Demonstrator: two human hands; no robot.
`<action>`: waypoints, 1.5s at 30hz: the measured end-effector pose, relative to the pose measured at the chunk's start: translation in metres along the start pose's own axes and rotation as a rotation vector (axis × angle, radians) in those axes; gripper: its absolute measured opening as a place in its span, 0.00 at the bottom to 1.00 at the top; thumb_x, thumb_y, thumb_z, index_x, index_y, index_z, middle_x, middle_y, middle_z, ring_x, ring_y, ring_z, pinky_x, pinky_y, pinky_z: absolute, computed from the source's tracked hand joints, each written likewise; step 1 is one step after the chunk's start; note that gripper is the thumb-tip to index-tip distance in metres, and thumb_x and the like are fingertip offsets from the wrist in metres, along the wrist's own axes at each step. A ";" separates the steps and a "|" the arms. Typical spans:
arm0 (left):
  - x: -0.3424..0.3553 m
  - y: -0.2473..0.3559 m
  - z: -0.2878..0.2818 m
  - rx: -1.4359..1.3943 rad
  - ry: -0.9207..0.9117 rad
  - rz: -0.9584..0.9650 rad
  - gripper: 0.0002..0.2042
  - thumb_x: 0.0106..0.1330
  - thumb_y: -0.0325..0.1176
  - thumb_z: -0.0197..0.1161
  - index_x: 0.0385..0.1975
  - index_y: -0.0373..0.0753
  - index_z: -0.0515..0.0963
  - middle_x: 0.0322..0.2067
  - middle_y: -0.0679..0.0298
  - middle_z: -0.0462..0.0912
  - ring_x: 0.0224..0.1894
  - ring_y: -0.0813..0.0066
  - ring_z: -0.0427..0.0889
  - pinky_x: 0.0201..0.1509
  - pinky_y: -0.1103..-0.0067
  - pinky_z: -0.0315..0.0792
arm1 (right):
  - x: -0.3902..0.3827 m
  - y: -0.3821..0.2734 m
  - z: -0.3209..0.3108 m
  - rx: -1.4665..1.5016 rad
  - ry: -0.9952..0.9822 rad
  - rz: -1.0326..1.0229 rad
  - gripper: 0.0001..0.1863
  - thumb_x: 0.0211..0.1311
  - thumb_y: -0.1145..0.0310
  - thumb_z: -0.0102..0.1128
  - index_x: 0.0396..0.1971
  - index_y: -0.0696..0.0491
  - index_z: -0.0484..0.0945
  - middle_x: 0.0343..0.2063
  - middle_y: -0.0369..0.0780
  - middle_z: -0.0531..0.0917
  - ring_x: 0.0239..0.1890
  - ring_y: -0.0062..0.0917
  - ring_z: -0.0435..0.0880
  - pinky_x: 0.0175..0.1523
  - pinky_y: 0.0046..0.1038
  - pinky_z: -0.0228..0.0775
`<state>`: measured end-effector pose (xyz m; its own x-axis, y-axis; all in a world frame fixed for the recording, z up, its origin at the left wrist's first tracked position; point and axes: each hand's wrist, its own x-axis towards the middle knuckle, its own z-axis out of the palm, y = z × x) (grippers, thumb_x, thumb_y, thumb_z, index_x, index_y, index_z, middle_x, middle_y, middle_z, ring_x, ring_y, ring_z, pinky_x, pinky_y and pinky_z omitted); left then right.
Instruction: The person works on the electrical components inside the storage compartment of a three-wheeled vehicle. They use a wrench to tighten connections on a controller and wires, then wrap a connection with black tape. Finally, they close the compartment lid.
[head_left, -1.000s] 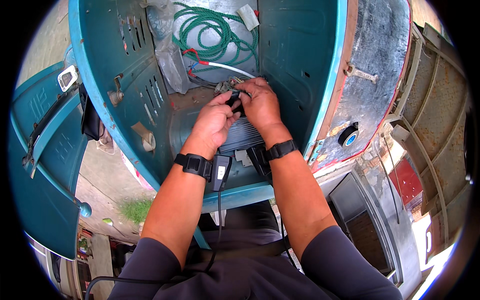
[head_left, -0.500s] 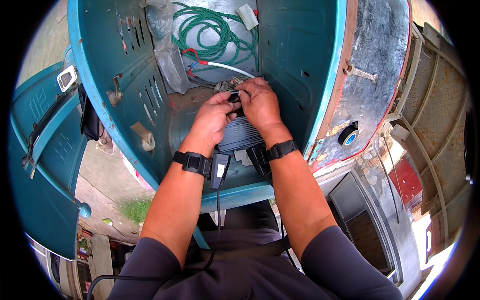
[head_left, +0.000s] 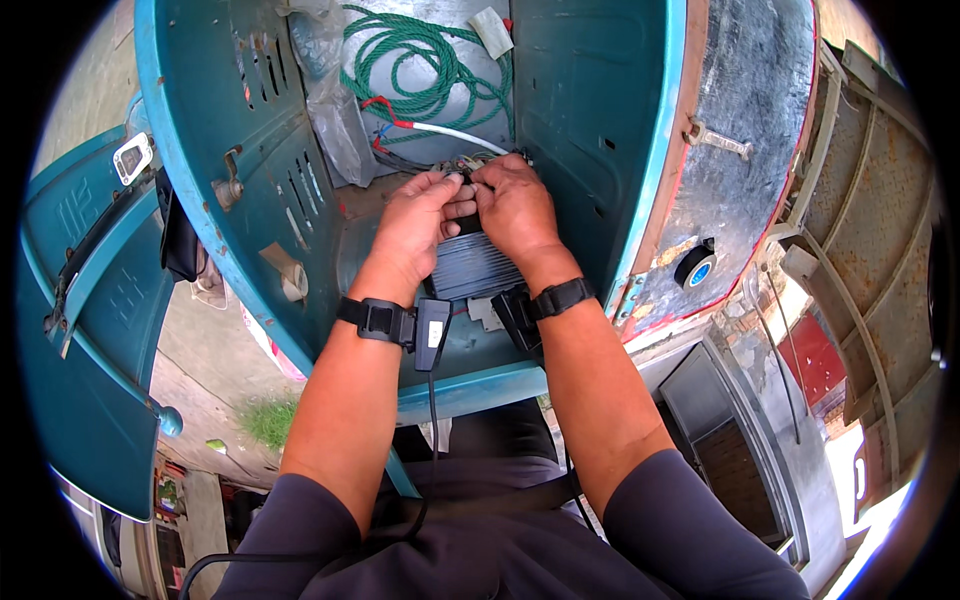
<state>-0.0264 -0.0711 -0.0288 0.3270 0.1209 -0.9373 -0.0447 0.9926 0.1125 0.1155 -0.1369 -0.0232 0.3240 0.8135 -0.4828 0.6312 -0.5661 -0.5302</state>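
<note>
Inside the teal metal cabinet (head_left: 590, 130), both hands meet fingertip to fingertip over a bundle of thin wires (head_left: 470, 163). My left hand (head_left: 415, 220) pinches a small black piece (head_left: 458, 175) between thumb and index finger. My right hand (head_left: 515, 205) has its fingers closed at the same spot; the fingers hide most of what they hold. Just below the hands is a grey finned or ribbed block (head_left: 475, 268). Past the fingers, a white cable (head_left: 450, 132) with red ends runs toward my right hand.
A green rope coil (head_left: 420, 70) and a clear plastic bag (head_left: 340, 125) lie at the cabinet's back. A tape roll (head_left: 292, 280) is by its left wall. On the right-hand board are a wrench (head_left: 718, 142) and a black tape roll (head_left: 697, 268). The cabinet door (head_left: 90, 370) hangs at left.
My left hand has shifted slightly left and up, its thumb and index finger now higher beside the right fingertips. The right hand has barely moved. More of the ribbed block shows.
</note>
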 end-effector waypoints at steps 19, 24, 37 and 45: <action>0.005 -0.017 0.004 -0.039 0.037 -0.061 0.02 0.72 0.31 0.63 0.40 0.43 0.78 0.35 0.71 0.86 0.33 0.81 0.84 0.28 0.84 0.66 | 0.000 -0.004 -0.003 -0.028 -0.038 0.060 0.07 0.60 0.70 0.64 0.37 0.54 0.87 0.42 0.41 0.84 0.49 0.39 0.83 0.54 0.37 0.76; 0.004 -0.016 0.005 -0.039 0.064 -0.070 0.03 0.71 0.31 0.63 0.38 0.41 0.77 0.31 0.70 0.84 0.30 0.80 0.84 0.26 0.83 0.65 | -0.001 -0.005 -0.004 -0.021 -0.068 0.071 0.08 0.59 0.70 0.64 0.36 0.53 0.87 0.42 0.41 0.84 0.51 0.38 0.82 0.55 0.37 0.76; 0.005 -0.019 0.007 -0.024 0.163 -0.057 0.03 0.68 0.33 0.62 0.33 0.43 0.76 0.25 0.73 0.77 0.22 0.84 0.74 0.20 0.84 0.58 | -0.011 -0.010 -0.005 0.082 0.059 -0.047 0.07 0.54 0.75 0.68 0.34 0.51 0.86 0.44 0.38 0.84 0.48 0.37 0.84 0.52 0.36 0.78; 0.003 -0.018 0.004 -0.011 0.121 -0.059 0.03 0.69 0.32 0.62 0.32 0.43 0.77 0.24 0.74 0.77 0.22 0.85 0.73 0.20 0.85 0.58 | -0.011 -0.002 0.003 0.019 0.045 -0.069 0.08 0.55 0.73 0.66 0.35 0.49 0.88 0.43 0.36 0.84 0.49 0.36 0.83 0.52 0.37 0.78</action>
<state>-0.0207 -0.0882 -0.0318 0.2128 0.0597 -0.9753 -0.0392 0.9979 0.0526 0.1083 -0.1447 -0.0194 0.3115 0.8558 -0.4131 0.6398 -0.5103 -0.5747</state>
